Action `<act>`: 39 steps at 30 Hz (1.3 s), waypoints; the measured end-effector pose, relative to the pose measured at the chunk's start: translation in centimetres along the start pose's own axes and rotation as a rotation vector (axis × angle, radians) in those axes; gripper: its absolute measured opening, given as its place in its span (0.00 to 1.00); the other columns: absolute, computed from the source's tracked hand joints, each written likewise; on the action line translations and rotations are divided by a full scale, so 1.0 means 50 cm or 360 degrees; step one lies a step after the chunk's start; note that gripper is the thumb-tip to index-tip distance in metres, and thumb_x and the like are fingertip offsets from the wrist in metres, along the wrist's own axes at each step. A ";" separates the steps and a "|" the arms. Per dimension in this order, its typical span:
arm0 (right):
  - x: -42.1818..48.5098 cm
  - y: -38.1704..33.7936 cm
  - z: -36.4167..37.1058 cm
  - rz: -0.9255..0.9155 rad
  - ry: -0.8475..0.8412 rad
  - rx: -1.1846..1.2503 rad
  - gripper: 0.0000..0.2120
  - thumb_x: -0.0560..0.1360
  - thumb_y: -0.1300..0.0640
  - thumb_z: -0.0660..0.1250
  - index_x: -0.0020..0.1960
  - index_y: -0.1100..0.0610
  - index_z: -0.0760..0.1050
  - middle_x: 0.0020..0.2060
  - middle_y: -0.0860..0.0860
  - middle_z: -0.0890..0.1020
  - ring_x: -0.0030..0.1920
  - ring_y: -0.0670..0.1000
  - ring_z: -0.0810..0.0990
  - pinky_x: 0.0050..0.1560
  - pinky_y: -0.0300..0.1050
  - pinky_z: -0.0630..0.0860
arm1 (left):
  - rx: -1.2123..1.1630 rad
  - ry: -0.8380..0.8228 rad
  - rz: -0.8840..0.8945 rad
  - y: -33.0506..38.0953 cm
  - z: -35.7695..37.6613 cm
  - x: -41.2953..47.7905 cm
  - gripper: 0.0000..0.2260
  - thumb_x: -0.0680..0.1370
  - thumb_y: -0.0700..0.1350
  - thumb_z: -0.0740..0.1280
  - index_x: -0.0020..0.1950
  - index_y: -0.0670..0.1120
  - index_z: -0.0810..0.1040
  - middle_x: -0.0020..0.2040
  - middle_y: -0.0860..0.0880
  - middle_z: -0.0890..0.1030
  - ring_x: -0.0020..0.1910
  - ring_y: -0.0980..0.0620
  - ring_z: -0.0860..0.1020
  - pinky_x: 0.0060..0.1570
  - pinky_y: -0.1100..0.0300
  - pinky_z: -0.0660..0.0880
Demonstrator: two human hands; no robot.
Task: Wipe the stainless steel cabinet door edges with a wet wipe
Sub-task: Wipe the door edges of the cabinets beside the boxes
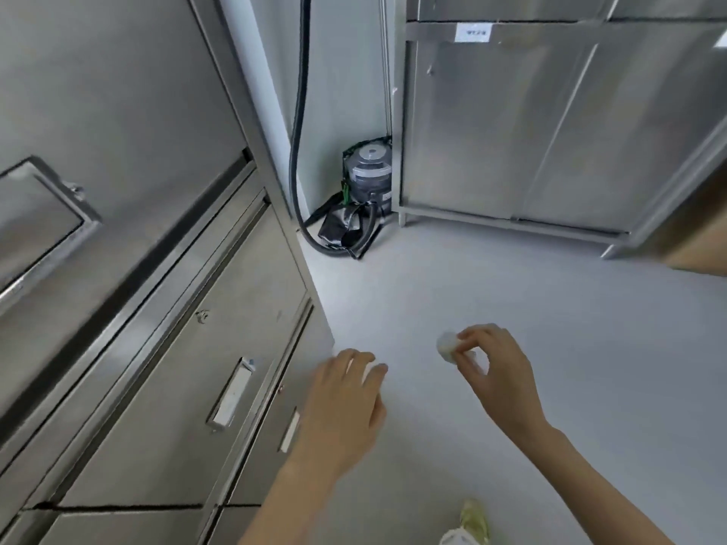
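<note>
Head view, looking down. Right hand [496,369] out over the floor, thumb and fingertips pinched on a small white wad, the wet wipe [446,346]; other fingers loosely curled below. Wipe held in the air, well apart from any steel. Left hand [346,405] palm down, fingers relaxed and slightly spread, gripping nothing, tips just beside the outer corner of the stainless steel cabinet [177,367]; contact with that corner edge impossible to tell.

White label [473,32] high on the far cabinet [531,131], print too blurred to read. Pale strip on the grey canister [369,171] in the corner, likewise unreadable.

Pale grey floor [511,277], smooth. Near cabinet with flat doors and recessed handles [232,391]. Black hose [297,131] down the wall to the canister. Yellow-green object [474,521] at the bottom edge, unidentifiable.
</note>
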State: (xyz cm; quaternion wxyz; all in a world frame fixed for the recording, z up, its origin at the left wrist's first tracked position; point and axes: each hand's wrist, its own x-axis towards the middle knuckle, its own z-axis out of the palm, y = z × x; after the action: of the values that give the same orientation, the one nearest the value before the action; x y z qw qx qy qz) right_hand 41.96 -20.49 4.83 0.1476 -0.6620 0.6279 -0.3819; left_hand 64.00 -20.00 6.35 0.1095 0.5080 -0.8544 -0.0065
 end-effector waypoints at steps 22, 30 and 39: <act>0.034 0.309 -0.667 0.0455 0.0714 -0.0358 0.08 0.71 0.64 0.71 0.37 0.56 0.74 0.35 0.43 0.78 0.38 0.45 0.78 0.41 0.46 0.76 | -0.0370 0.0304 0.1129 0.626 -0.007 0.551 0.19 0.62 0.40 0.78 0.53 0.45 0.84 0.51 0.47 0.83 0.50 0.45 0.82 0.48 0.53 0.79; 0.002 0.375 -0.772 0.0762 0.1030 -0.0538 0.06 0.72 0.63 0.70 0.38 0.57 0.75 0.36 0.45 0.79 0.39 0.47 0.79 0.40 0.52 0.78 | -0.0359 0.0202 0.1494 0.755 0.036 0.677 0.19 0.63 0.44 0.78 0.53 0.46 0.84 0.52 0.47 0.83 0.51 0.45 0.82 0.52 0.51 0.79; 0.087 0.421 -0.836 0.1014 0.1322 -0.0693 0.07 0.71 0.64 0.70 0.37 0.56 0.76 0.37 0.45 0.80 0.40 0.48 0.80 0.41 0.54 0.77 | -0.0434 0.0276 0.1890 0.832 0.038 0.894 0.19 0.62 0.43 0.79 0.52 0.47 0.84 0.53 0.47 0.83 0.52 0.45 0.82 0.50 0.51 0.79</act>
State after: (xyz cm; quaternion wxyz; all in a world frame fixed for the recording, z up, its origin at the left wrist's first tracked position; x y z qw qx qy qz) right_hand -2.40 -16.27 19.80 -0.1438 -0.2493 0.8663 -0.4084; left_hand 7.01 -38.91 17.66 0.2276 -0.0744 -0.9708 -0.0123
